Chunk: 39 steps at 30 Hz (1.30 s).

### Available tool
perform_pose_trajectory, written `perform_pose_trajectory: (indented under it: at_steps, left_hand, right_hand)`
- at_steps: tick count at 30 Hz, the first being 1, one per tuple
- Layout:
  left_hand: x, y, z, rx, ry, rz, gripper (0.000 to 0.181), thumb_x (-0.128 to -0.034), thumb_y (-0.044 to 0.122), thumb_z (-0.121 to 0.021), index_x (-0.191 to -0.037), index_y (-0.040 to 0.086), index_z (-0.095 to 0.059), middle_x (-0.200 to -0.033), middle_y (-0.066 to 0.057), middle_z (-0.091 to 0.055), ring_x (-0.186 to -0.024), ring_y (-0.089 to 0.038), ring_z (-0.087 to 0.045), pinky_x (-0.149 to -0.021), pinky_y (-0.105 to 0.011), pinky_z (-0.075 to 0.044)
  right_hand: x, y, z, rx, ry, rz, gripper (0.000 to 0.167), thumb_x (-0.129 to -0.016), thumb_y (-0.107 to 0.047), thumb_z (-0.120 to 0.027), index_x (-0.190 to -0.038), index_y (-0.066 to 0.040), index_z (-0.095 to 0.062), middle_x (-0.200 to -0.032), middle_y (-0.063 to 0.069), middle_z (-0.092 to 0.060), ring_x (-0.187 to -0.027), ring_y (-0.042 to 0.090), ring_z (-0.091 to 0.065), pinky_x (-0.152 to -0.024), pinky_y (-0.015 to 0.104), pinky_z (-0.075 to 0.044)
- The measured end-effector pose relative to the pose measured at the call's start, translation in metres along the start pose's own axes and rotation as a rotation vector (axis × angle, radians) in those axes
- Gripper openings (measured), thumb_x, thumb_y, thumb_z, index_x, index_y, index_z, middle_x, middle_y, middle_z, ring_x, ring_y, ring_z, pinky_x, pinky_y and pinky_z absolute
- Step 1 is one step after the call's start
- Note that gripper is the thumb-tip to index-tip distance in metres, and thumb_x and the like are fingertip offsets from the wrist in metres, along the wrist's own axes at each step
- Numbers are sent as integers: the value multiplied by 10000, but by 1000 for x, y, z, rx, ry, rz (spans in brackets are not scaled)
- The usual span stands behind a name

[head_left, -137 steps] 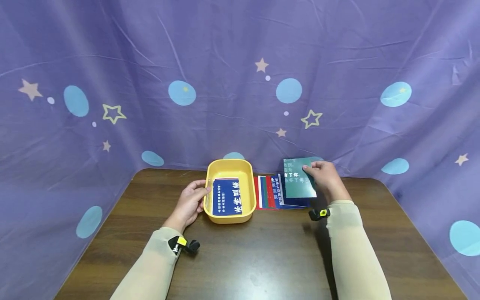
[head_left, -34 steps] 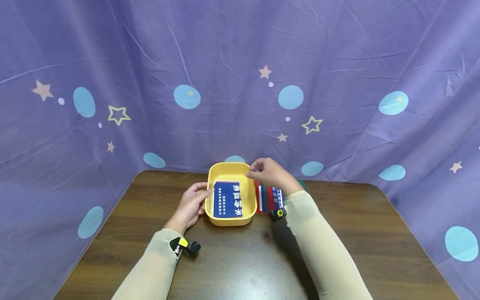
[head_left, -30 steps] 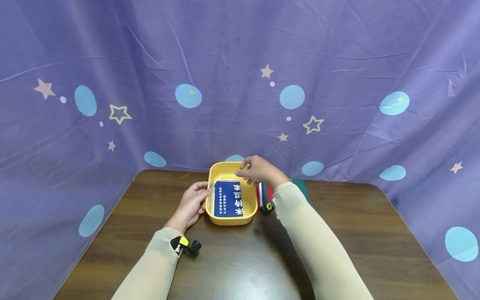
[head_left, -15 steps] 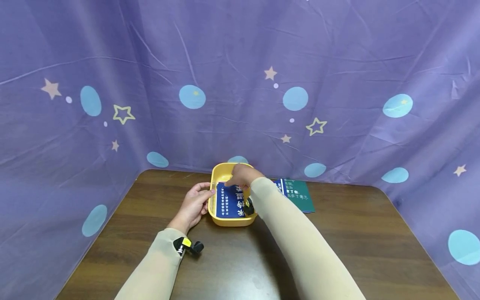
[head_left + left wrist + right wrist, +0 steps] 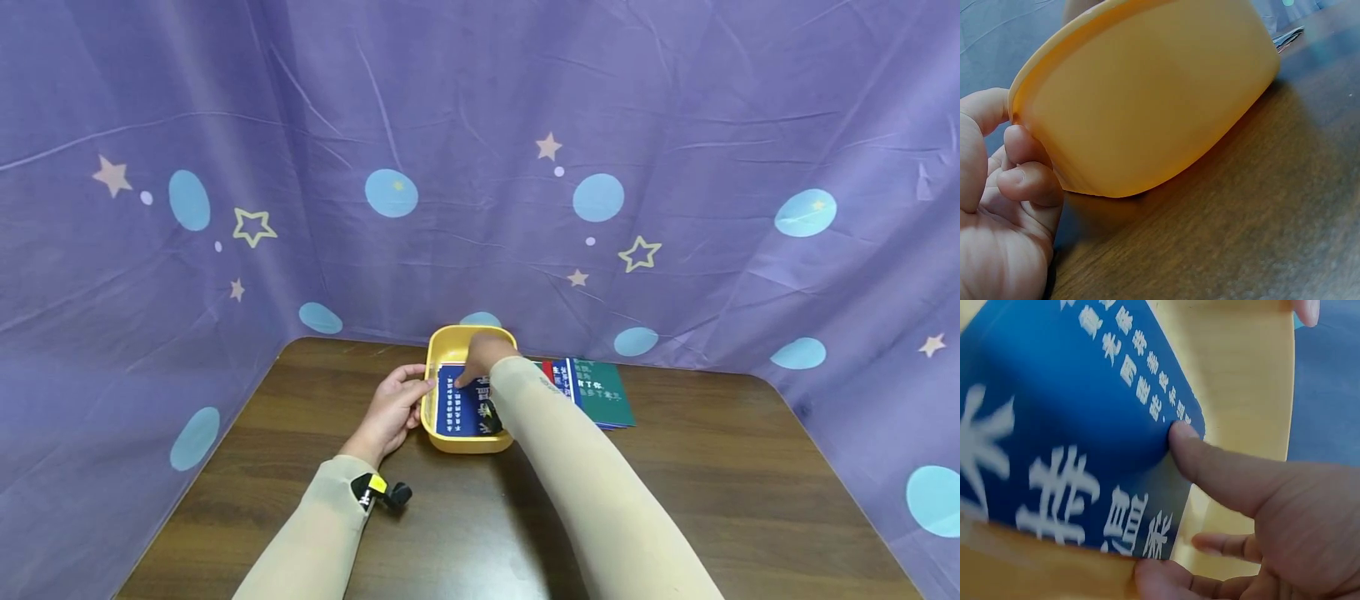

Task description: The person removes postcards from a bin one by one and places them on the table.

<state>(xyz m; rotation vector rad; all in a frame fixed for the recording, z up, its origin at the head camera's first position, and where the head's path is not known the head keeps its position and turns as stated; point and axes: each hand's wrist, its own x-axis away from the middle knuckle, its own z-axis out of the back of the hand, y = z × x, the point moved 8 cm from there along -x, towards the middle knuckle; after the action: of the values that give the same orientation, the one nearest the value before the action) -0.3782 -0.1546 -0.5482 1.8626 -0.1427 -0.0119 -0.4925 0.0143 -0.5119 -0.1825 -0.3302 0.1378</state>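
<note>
A yellow tray [image 5: 468, 446] stands near the table's back edge with a blue card [image 5: 452, 408] bearing white characters inside. At its left side my left hand [image 5: 390, 414] pinches the rim; the left wrist view shows the thumb and curled fingers of that hand [image 5: 1016, 181] at the tray's wall [image 5: 1147, 100]. My right hand [image 5: 483, 354] reaches down into the tray. In the right wrist view its thumb lies on the blue card [image 5: 1072, 425] and the fingers of the hand [image 5: 1260, 519] are at the card's edge, which looks slightly raised.
To the tray's right, overlapping cards lie on the wooden table [image 5: 720, 467], a green card [image 5: 606, 400] on the right and a red one partly under my right sleeve [image 5: 585, 475]. A purple curtain [image 5: 465, 250] hangs behind the table.
My right hand, holding a green card above the pile in the oldest frame, has moved left and down into the tray onto the blue card. The left hand keeps its grip.
</note>
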Motion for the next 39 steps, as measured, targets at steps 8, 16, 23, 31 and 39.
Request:
perform_pose_trajectory:
  at_steps: [8, 16, 23, 31, 39]
  left_hand:
    - [0, 0, 0, 2, -3, 2, 454, -1105, 24, -662, -1509, -40, -464, -746, 50, -648, -462, -29, -443, -401, -154, -347]
    - [-1, 0, 0, 14, -3, -2, 487, -1102, 17, -662, -1538, -54, -456, -759, 25, -670, -462, -39, -452, -393, -160, -347]
    - [-2, -1, 1, -4, 2, 3, 471, -1107, 42, -672, -1531, -30, -480, -777, 32, -690, -461, -34, -461, -394, -160, -357]
    - [-2, 1, 5, -13, 14, 2, 439, -1112, 44, -669, -1504, -10, -479, -804, 13, -709, -458, -41, -457, -394, -162, -358]
    - [-3, -1, 2, -28, 8, 5, 462, -1113, 53, -673, -1520, -19, -466, -830, 24, -737, -462, -35, -458, -403, -160, -361]
  right_hand:
    - [-12, 10, 16, -109, 120, 89, 432, -822, -333, -1038, -1032, -100, -740, -969, 15, -746, -898, 202, -704, -908, 362, -659]
    - [59, 34, 62, -535, 102, 75, 460, -1004, -314, -901, -705, -146, -594, -740, -4, -759, -723, 177, -692, -659, 306, -549]
    - [84, 86, 72, -974, 165, 105, 221, -1040, -198, -851, -990, -65, -682, -916, 26, -802, -791, 143, -738, -957, 517, -710]
    - [111, 154, 75, -1172, 271, 108, 340, -1047, -194, -834, -1304, -6, -718, -924, -108, -810, -826, 79, -677, -764, 278, -633]
    - [127, 229, 66, -1112, 399, -42, 450, -1048, -304, -848, -1341, 3, -698, -833, -154, -755, -781, 96, -614, -732, 288, -567]
